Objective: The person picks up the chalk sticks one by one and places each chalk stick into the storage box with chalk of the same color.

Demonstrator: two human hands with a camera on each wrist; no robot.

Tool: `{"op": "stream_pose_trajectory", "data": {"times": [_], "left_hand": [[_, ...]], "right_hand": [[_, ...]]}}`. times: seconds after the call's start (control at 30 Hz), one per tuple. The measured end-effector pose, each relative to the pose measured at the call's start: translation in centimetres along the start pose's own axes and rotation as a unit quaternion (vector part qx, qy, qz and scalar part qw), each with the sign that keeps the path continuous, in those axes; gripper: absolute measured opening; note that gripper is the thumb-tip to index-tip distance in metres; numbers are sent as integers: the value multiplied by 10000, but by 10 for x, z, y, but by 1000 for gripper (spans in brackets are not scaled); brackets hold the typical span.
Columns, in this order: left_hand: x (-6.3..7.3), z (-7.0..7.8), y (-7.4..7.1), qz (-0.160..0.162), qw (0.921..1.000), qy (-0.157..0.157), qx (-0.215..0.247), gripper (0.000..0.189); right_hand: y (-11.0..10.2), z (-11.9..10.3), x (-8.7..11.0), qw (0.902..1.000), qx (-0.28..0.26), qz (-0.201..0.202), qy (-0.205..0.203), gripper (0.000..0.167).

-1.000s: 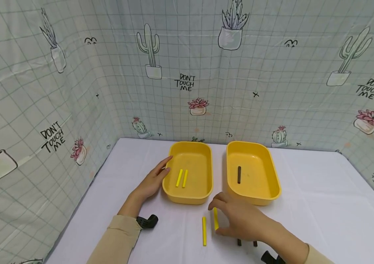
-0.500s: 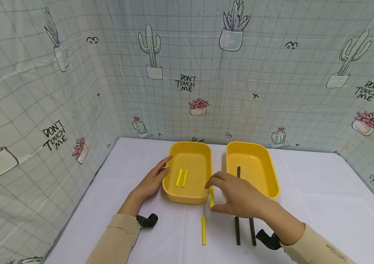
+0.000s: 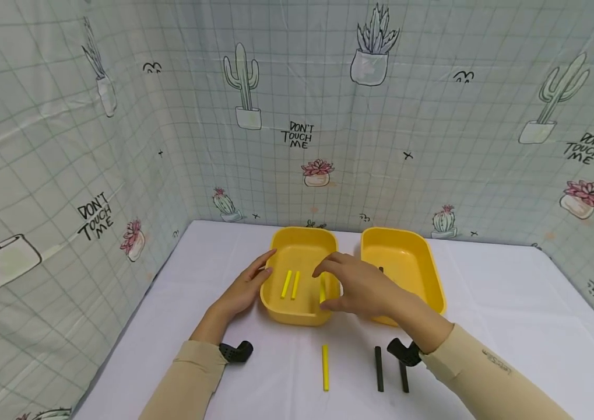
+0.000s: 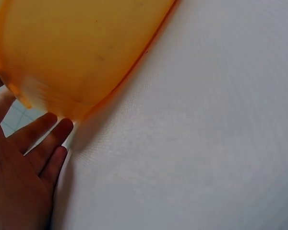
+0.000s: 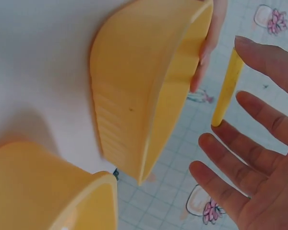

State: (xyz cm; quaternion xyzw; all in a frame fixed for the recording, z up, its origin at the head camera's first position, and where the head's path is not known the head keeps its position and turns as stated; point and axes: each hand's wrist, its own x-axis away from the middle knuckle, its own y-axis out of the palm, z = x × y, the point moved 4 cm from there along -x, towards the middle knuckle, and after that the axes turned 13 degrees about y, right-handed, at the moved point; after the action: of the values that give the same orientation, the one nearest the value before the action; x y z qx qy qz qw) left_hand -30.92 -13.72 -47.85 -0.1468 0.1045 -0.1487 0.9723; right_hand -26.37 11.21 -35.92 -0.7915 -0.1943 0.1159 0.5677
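Note:
My right hand (image 3: 362,286) hovers above the right side of the left yellow tray (image 3: 304,251). It pinches a thin yellow stick (image 5: 227,88) by its two ends, between thumb and a fingertip, with the other fingers spread. Against that tray's left side rests my left hand (image 3: 241,291), fingers fairly straight; the left wrist view shows its fingertips beside the tray wall (image 4: 77,81). Two yellow sticks (image 3: 290,285) lie side by side inside the left tray. In the right yellow tray (image 3: 407,248), one dark stick (image 3: 380,269) is mostly hidden by my right hand.
On the white tablecloth in front of the trays lie a yellow stick (image 3: 325,367) and two dark sticks, one fully visible (image 3: 379,368), the other (image 3: 404,378) partly behind the right wrist camera (image 3: 404,353). A cactus-print cloth (image 3: 359,128) stands behind the table.
My right hand has lifted the yellow stick off the table and carried it forward and left, over the left tray. My left hand has stayed at the tray's side.

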Motion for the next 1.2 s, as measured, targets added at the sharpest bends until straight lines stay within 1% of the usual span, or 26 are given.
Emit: {"op": "stream_pose_trajectory", "data": {"times": [0.13, 0.27, 0.37, 0.6, 0.83, 1.0, 1.2], "left_hand": [[0, -1, 0, 15, 10000, 0, -24, 50], [0, -2, 1, 58, 9999, -10, -83, 49], [0, -3, 2, 59, 10000, -3, -70, 49], [0, -4, 0, 62, 9998, -54, -208, 49], [-1, -1, -3, 19, 9998, -29, -189, 49], [-2, 2, -4, 56, 9998, 39, -172, 49], [-2, -1, -1, 37, 10000, 44, -70, 49]], "right_hand": [[2, 0, -9, 9998, 19, -98, 173, 52], [5, 0, -21, 9995, -8, -202, 258, 52], [9, 1, -30, 9992, -44, -241, 303, 54], [21, 3, -49, 9977, -67, -440, 519, 55], [30, 5, -61, 9969, -68, -489, 614, 53], [37, 9, -67, 9952, -139, -563, 788, 51], [51, 12, -72, 9940, -252, -602, 879, 51]]}}
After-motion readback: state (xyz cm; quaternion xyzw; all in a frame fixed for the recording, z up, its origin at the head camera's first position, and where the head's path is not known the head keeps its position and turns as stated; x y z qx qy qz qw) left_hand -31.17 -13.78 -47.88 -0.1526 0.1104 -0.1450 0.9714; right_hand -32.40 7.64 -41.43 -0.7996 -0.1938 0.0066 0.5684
